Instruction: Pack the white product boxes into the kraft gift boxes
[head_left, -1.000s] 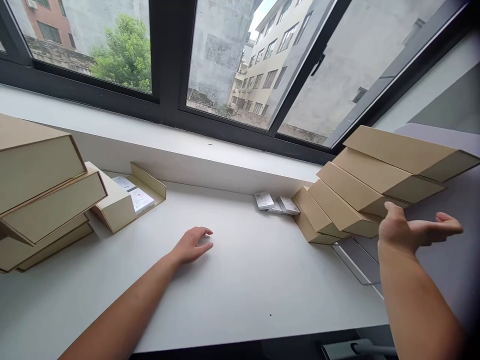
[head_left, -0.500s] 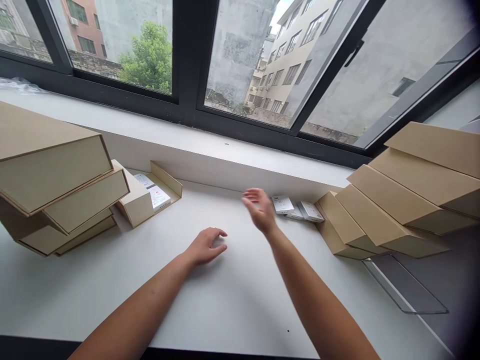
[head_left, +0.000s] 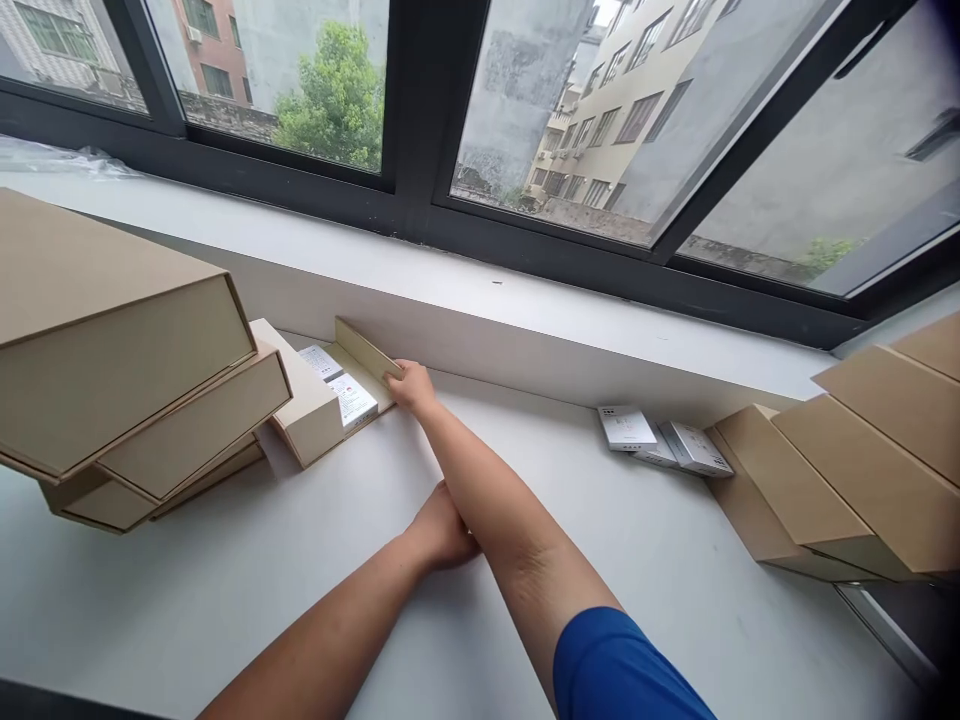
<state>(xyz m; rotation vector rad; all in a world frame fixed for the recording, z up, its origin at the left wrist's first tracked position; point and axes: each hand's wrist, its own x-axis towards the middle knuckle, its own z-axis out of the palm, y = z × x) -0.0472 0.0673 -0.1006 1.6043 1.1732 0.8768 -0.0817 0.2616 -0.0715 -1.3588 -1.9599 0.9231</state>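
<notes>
My right hand (head_left: 412, 387) reaches left across the table and grips the upright flap of an open tan box (head_left: 367, 358), its fingers closed over the flap's edge. Two small white printed boxes (head_left: 351, 400) lie inside that box. Below my right forearm, my left hand (head_left: 444, 527) rests near the white table (head_left: 405, 640); the forearm covers its fingers. Several small white boxes (head_left: 627, 428) lie farther right, by the low wall, away from both hands.
Large tan boxes (head_left: 120, 350) are stacked at the left, beside the open box. Another stack of tan boxes (head_left: 862, 450) leans at the right. A white ledge (head_left: 450, 272) runs below dark-framed windows, with clear plastic (head_left: 94, 162) at its left end.
My right hand has moved left from near the small white boxes and taken hold of the open box's flap. It now crosses above my left hand. The view has shifted slightly.
</notes>
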